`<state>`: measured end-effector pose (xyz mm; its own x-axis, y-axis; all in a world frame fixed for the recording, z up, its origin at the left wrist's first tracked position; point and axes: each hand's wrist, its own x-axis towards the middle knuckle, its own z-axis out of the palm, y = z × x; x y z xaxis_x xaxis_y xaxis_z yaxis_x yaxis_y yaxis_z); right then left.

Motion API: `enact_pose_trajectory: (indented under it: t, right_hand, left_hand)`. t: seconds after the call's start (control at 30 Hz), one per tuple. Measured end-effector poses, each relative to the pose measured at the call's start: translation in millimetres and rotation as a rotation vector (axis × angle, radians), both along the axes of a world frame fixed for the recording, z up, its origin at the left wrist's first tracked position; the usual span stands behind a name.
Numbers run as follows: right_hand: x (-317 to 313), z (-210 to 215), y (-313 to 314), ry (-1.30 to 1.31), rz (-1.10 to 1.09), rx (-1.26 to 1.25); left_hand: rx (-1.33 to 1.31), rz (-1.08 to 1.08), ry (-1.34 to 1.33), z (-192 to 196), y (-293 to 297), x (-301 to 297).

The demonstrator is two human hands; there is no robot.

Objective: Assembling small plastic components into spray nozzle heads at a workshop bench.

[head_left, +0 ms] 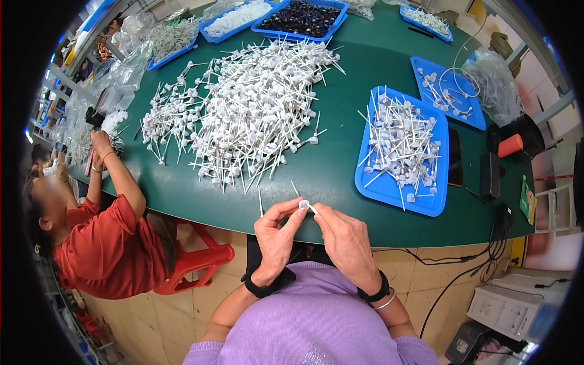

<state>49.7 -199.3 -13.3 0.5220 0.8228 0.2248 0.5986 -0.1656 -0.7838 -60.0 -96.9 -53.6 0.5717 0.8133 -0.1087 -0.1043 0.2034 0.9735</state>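
In front of my chest, at the table's near edge, both hands meet at a small white part [305, 205] with a translucent head and a thin white stem. My left hand [277, 237] pinches its head between thumb and fingers. The stem end is gripped by my right hand [348, 243]. Beyond my hands lies a large heap of similar white stemmed parts [255, 109]. To the right, a blue tray [389, 201] holds many more of them. Two thin white stems show close to my left hand; whether it holds them is unclear.
A second blue tray [465, 115] with several parts stands at the far right, near a black phone-like slab [455, 158]. Trays of dark pieces [298, 18] and white pieces [237, 18] line the back. At left a co-worker in red [109, 243] sits on a red stool [204, 258].
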Motion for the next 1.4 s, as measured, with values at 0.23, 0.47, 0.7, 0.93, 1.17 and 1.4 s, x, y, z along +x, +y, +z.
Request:
enact_pose_trajectory:
  t: [0.23,0.47,0.7,0.93,1.17,1.4]
  right_hand:
    - [1,-1,-1,0.004,0.006,0.002]
    - [1,-1,-2,-0.010,-0.008,0.009]
    - [8,-1,-3,0.120,0.034,0.010]
    - [13,-9,-4,0.346,0.073,-0.037]
    - [12,-10,-3,0.351,0.075,-0.059]
    - [7,-1,-4,0.277,0.049,-0.057]
  left_hand:
    - [-0.015,-0.007,-0.006,1,0,0]
    - [0.021,-0.058,0.024,2,3,0]
    - [0.018,-0.138,0.058,4,9,-1]
    - [-0.022,-0.112,0.026,10,5,-2]
    - [-0.026,-0.073,0.013,3,3,-2]
    - [-0.038,-0.054,-0.002,2,2,1]
